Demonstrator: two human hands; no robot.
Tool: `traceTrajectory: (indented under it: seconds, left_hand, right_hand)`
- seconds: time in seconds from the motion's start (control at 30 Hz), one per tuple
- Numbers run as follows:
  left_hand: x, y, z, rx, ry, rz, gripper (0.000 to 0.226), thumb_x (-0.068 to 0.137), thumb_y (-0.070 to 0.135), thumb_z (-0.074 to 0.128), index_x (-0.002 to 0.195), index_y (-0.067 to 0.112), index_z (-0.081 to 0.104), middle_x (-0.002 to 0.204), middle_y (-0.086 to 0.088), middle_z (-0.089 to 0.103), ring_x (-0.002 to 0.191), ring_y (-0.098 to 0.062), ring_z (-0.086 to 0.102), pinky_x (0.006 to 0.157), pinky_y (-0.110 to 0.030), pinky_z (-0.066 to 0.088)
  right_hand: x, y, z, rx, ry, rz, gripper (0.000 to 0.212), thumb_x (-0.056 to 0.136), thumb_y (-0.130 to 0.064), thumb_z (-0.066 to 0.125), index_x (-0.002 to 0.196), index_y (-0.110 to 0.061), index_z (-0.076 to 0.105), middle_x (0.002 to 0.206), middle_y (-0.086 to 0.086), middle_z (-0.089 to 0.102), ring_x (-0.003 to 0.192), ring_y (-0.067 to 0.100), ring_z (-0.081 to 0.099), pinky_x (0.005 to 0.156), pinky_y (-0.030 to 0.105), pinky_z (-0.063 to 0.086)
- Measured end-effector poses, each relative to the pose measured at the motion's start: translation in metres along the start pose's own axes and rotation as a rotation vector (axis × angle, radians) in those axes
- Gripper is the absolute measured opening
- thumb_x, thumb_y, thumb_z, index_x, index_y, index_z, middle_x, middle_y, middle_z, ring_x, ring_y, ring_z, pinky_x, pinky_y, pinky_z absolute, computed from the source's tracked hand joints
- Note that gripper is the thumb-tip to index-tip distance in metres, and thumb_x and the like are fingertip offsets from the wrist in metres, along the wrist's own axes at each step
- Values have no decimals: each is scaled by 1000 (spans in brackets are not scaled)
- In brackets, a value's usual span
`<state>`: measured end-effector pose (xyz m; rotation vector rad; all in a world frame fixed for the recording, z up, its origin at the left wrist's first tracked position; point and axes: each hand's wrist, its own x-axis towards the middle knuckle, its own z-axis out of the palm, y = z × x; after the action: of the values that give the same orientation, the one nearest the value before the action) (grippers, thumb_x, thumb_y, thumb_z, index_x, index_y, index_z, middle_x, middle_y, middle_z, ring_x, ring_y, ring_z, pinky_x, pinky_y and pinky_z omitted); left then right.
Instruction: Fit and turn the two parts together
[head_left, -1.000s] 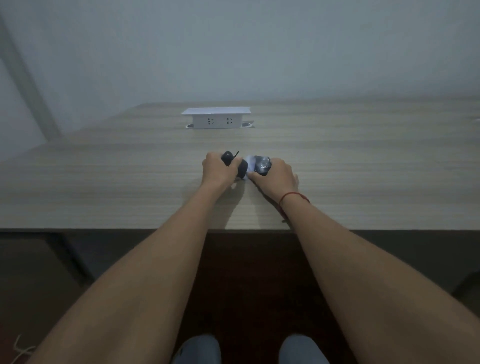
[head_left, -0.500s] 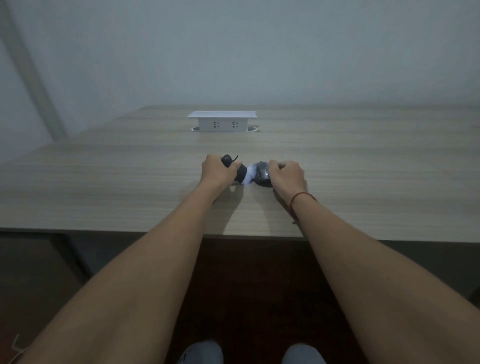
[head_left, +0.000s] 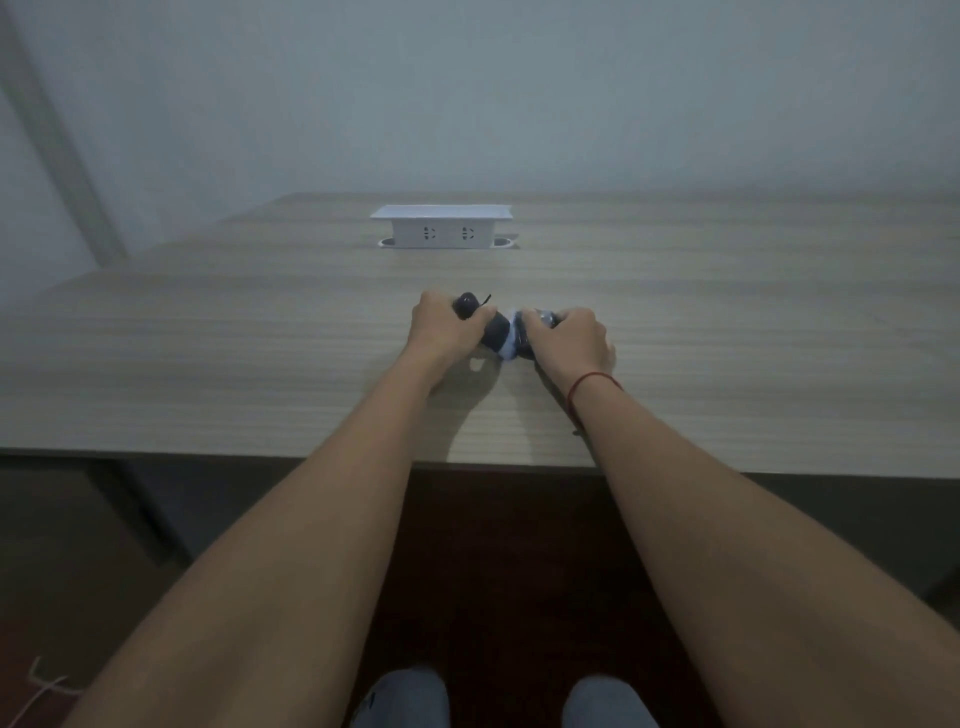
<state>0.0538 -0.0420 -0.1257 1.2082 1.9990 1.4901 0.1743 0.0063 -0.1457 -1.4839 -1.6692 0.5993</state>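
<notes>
Both my hands meet over a small dark bundle (head_left: 497, 332) with a pale blue-white band in its middle, lying on the wooden table (head_left: 208, 364). My left hand (head_left: 447, 327) grips the bundle's dark left end, a rounded black tip and a thin black thread showing above the fingers. My right hand (head_left: 571, 338), a red string around its wrist, has its fingers curled over the bundle's right end. What the bundle is cannot be told; most of it is hidden by the fingers.
A white pop-up socket box (head_left: 441, 227) with two outlets stands at the table's far middle, before a plain wall. The table's front edge runs under my forearms. Below it show my knees and a dark floor.
My right hand has rolled further over the bundle's right end, covering more of it. The left hand keeps its grip. The camera has tilted slightly.
</notes>
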Motion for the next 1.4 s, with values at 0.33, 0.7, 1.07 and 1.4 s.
traceTrajectory:
  seconds: [0.33,0.7,1.07,1.4]
  left_hand:
    - [-1,4,13,33,161,-108,39,84,33,69,107,2,67,110,-14,68,97,-28,67,84,-33,55]
    - [-5,2,8,40,142,-21,35,84,30,69,98,-1,69,101,-14,71,93,-28,68,79,-31,54]
    - [-7,16,11,-9,211,77,28,86,28,67,90,1,71,85,-6,66,77,-18,63,68,-23,48]
    - [-5,-1,6,-16,190,5,35,82,32,69,93,-1,71,94,-15,72,85,-26,68,69,-27,51]
  right_hand:
    - [-6,1,-3,-31,32,-11,48,86,-56,51,88,-11,69,77,3,58,75,24,51,93,38,45]
    - [-10,-2,-2,-5,6,7,47,87,-57,51,86,-12,67,81,4,63,81,25,57,96,40,42]
    - [-13,-5,-7,-61,24,-3,40,92,-46,47,92,-12,68,83,6,60,83,26,52,103,41,37]
    - [-12,-4,-4,-39,47,-6,41,92,-45,45,90,-13,69,90,7,68,86,27,56,105,41,34]
